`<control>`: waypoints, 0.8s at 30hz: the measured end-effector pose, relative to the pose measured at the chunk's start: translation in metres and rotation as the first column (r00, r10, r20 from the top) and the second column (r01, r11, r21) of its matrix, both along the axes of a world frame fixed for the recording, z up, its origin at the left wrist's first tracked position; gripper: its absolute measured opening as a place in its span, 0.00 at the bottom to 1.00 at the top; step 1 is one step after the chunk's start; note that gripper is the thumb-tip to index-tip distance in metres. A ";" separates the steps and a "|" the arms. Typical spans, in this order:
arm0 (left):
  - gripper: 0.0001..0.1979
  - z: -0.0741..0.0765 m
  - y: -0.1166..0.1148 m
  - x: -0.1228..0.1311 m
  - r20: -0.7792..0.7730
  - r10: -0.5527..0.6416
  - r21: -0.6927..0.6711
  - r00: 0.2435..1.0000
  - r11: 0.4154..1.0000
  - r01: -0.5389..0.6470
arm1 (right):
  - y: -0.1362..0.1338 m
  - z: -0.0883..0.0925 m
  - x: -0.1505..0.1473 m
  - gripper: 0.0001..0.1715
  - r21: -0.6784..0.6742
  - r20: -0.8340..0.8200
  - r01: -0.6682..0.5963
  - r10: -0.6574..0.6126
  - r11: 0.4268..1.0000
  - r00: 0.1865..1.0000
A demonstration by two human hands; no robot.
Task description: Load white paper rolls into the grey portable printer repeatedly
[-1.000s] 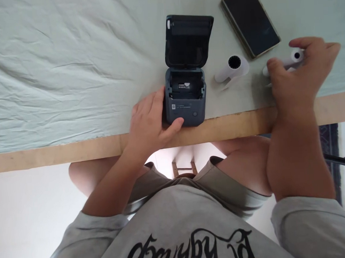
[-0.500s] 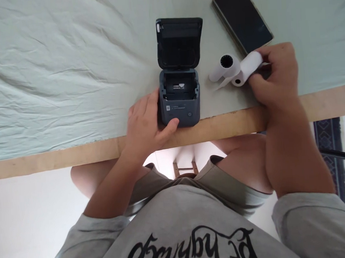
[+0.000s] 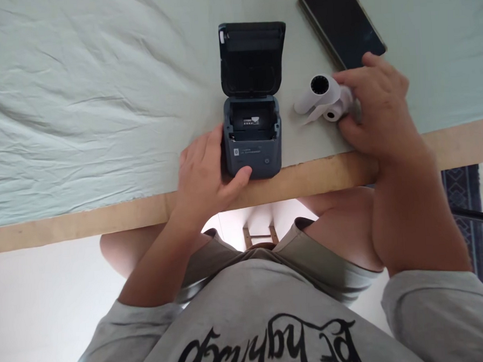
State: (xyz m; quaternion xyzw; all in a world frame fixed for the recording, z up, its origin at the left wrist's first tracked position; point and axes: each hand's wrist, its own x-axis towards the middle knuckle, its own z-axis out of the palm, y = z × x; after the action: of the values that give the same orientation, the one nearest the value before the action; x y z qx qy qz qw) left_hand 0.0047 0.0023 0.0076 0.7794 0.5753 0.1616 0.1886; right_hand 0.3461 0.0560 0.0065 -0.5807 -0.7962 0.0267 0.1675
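Note:
A small dark blue-grey thermal printer [image 3: 254, 156] sits at the table's front edge with its black lid [image 3: 251, 61] raised and its paper bay bare. My left hand [image 3: 204, 169] grips its left side, thumb over the front corner. To the right lie two white paper rolls, touching each other. The left paper roll [image 3: 324, 96] has a dark core facing up and a loose paper end. My right hand [image 3: 377, 101] curls around the other paper roll [image 3: 346, 97], thumb below and index finger reaching the left roll's edge. Its palm side is hidden.
A dark smartphone [image 3: 344, 24] in a clear case lies behind the right hand. Wrinkled pale green cloth [image 3: 99, 102] covers the table up to a bare wooden edge [image 3: 326, 174]. My legs are under the table.
My right hand has shifted left along the rolls, its fingers now over the right roll and closer to the left one. My left hand stays on the printer.

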 end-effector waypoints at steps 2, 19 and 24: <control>0.40 0.000 0.000 0.000 0.001 -0.001 0.000 1.000 1.000 0.001 | 0.000 0.001 -0.001 0.41 0.027 0.008 0.035 -0.035 0.999 0.999; 0.40 -0.001 0.000 -0.001 -0.009 0.004 -0.015 1.000 1.000 -0.004 | 0.011 0.009 -0.014 0.28 -0.243 -0.772 0.355 -0.401 0.903 0.493; 0.38 -0.001 0.000 0.000 -0.004 0.013 0.022 1.000 1.000 -0.013 | 0.023 0.021 -0.026 0.20 -0.541 -0.807 0.235 -0.577 0.808 0.125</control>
State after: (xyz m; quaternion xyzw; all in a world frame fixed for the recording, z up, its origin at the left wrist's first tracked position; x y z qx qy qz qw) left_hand 0.0049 0.0026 0.0069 0.7780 0.5789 0.1675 0.1779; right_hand 0.3199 0.0791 0.0276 -0.6548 -0.3217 0.4358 0.5272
